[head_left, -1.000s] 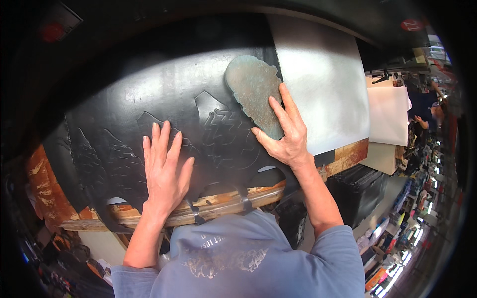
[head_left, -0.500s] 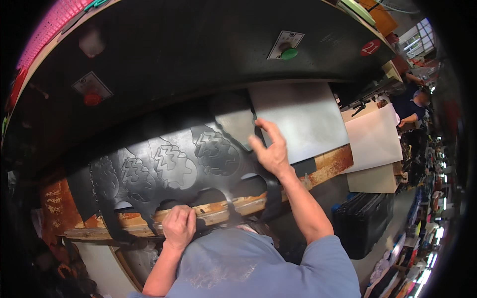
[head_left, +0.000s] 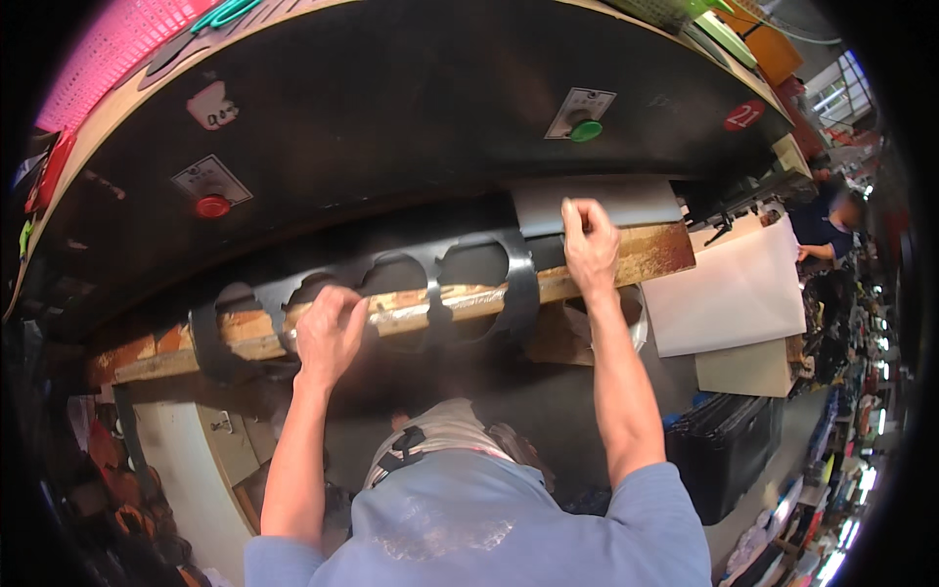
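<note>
A black sheet (head_left: 524,293) with a row of large rounded cut-outs lies over the wooden front edge of a bench, its far part hidden under the dark machine. My left hand (head_left: 328,335) is closed at the sheet's near side, fingertips on a narrow strip between two cut-outs. To the right, my right hand (head_left: 592,249) has thumb and fingers drawn together in front of a pale flat plate (head_left: 641,203). Whether anything is between those fingers is hidden. Most of the plate is out of sight under the machine.
The black machine front (head_left: 391,127) spans the far side, with a red button (head_left: 212,205) and a green button (head_left: 586,129). White sheets (head_left: 729,293) stand at right, above a black case (head_left: 724,455). Another person (head_left: 827,230) is at far right.
The black sheet and the pale plate have slid away from me under the machine, hiding the embossed pieces. My left hand has moved forward; my right hand has shifted right, its fingers closing.
</note>
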The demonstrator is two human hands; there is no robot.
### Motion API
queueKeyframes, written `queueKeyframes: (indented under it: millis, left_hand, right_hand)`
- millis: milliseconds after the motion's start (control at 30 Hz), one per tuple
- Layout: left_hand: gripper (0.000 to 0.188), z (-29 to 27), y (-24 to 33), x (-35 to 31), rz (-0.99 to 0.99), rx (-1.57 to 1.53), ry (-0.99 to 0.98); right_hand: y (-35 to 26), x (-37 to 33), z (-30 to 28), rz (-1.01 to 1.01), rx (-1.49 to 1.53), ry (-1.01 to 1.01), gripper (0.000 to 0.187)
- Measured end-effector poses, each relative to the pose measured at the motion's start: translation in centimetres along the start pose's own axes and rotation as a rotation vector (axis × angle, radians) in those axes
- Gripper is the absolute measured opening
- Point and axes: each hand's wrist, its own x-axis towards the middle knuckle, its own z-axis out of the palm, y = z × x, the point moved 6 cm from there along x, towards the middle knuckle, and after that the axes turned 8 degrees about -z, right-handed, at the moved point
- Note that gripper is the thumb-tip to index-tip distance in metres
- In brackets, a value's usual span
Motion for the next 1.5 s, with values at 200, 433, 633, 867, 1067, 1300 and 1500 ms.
queueKeyframes:
  millis: [200, 433, 633, 867, 1067, 1300, 1500]
  left_hand:
    - [0.014, 0.1, 1.0, 0.5, -0.075, -0.019, -0.022]
    - [0.007, 0.5, 1.7, -0.4, -0.009, 0.103, 0.153]
    - [0.011, 0.2, 1.9, -0.5, -0.02, 0.049, 0.141]
    - [0.016, 0.1, 1.0, 0.1, -0.075, 0.031, 0.035]
    - [0.014, -0.3, -2.8, -2.9, -0.118, 0.013, -0.123]
    - [0.011, -7.9, -8.0, -1.7, -0.056, -0.093, -0.019]
    - [0.051, -14.8, -25.2, 2.1, -0.737, 0.331, 0.194]
  right_hand:
    - [2.3, -6.7, 2.3, -0.146, -0.156, -0.071, 0.011]
    - [2.4, -6.2, 2.3, -0.071, -0.096, -0.086, 0.011]
    - [3.0, -6.6, 2.0, 0.008, -0.016, -0.122, 0.016]
    - [2.8, -4.7, 2.8, 0.36, -0.034, -0.161, 0.022]
    - [-1.6, -0.9, 15.1, -0.072, -0.184, -0.452, 0.063]
    - [-1.2, -1.5, 21.9, 0.068, -0.363, -0.688, 0.089]
    - [2.4, -2.6, 19.4, 0.28, 0.231, -0.54, 0.096]
